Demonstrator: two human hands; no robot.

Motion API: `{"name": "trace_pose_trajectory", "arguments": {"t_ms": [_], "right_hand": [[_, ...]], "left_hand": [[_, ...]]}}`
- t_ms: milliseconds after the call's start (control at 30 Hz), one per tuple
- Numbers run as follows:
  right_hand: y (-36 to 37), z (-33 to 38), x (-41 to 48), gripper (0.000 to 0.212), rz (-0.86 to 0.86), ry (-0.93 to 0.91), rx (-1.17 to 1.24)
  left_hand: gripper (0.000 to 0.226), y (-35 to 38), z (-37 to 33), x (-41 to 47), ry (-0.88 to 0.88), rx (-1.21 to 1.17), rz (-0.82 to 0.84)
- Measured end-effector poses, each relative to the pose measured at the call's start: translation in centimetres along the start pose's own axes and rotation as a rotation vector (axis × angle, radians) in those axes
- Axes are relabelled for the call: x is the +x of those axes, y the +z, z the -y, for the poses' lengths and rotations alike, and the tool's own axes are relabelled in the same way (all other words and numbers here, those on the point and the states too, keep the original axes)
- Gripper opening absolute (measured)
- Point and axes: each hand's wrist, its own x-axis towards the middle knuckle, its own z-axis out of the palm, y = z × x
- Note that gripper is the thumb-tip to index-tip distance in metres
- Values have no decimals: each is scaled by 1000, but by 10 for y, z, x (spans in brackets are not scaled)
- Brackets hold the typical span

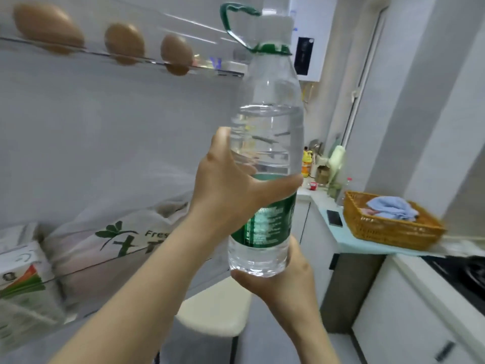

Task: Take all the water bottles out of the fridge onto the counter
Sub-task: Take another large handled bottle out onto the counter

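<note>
bottle clear of the fridge, in both hands

fridge stands open at left. water bottle is upright in the air beside it, well short of the counter. left hand wraps its middle; right hand cups its base, fingers curled.

The walls are white. White cupboards stand on the right. A pale stool stands on the grey floor.

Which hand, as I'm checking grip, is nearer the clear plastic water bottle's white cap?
Left. The left hand grips the bottle below the cap; the right hand cups its base.
</note>
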Motion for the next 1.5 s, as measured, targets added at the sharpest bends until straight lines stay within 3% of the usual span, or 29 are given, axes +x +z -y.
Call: {"name": "trace_pose_trajectory", "arguments": {"t_ms": [100,367,700,1167,1500], "right_hand": [[-8,0,-7,74,-174,8,-83],[-56,8,-64,57,-522,162,-207],[-144,15,-154,70,-905,199,-349],[-248,22,-265,73,-1213,315,-537],[-309,2,-275,68,-1424,496,-572]], "left_hand": [[80,13,-3,8,27,-74,130],[77,65,-31,-10,179,-319,458],[71,141,-111,-83,321,-608,779],[76,214,-216,-190,431,-824,1087],[77,289,-253,-218,451,-926,1283]]}}
